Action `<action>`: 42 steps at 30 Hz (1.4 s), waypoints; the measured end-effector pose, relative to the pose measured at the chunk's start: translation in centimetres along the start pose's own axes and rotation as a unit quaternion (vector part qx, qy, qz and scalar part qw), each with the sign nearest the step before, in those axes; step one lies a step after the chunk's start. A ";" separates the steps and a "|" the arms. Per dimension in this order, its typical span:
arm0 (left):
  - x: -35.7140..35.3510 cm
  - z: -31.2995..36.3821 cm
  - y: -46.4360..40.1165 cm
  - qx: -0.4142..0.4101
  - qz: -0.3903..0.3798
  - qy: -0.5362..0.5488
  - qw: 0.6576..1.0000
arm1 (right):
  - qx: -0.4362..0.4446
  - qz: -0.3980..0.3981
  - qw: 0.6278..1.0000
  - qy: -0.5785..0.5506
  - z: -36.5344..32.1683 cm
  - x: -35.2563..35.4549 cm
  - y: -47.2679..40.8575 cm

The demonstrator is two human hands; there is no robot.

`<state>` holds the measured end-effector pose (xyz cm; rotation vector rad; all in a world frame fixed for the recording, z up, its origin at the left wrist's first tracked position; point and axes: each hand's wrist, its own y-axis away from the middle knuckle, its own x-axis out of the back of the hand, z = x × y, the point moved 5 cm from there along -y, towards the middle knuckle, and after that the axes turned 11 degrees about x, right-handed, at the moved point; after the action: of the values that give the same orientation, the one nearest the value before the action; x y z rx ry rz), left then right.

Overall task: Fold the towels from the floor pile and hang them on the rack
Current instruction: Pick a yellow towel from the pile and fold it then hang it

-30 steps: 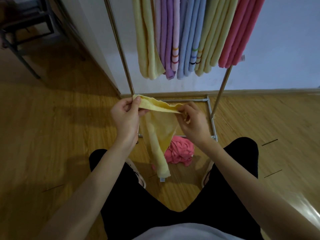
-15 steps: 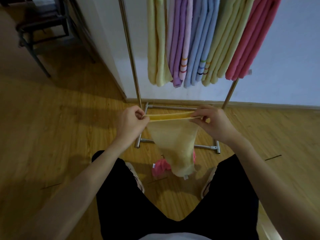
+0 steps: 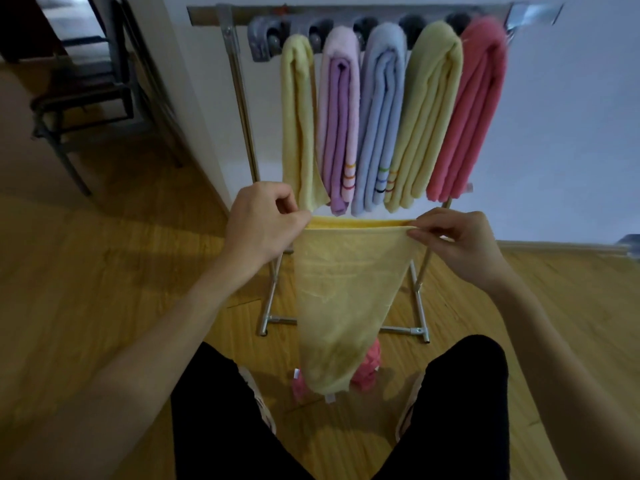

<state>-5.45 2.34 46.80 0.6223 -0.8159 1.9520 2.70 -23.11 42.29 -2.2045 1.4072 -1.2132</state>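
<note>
A yellow towel [image 3: 341,299] hangs in front of me, its top edge stretched level between both hands and its lower end narrowing to a point above the floor. My left hand [image 3: 263,223] pinches the left top corner. My right hand [image 3: 453,237] pinches the right top corner. Behind the towel, a pink towel [image 3: 367,372] lies crumpled on the floor between my feet, mostly hidden. The metal rack [image 3: 239,98] stands against the wall with several folded towels over its top bar: yellow, purple, blue, pale green and coral.
The rack's base frame [image 3: 419,306] rests on the wood floor right in front of my legs. A dark metal chair [image 3: 79,95] stands at the far left. A white wall with a skirting board runs behind the rack.
Both hands have risen with the yellow towel and pulled its top edge taut and level. My view has tilted up, so the rack's top bar now shows.
</note>
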 end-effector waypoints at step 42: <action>-4.3 3.3 8.6 -0.450 -0.229 -0.177 0.845 | 0.000 -0.083 0.996 0.039 -1.0 -6.7 -0.5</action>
<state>-10.71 -5.66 43.44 0.5186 -1.5113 0.8537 0.96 -17.00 39.80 -2.3358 1.2732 -1.3679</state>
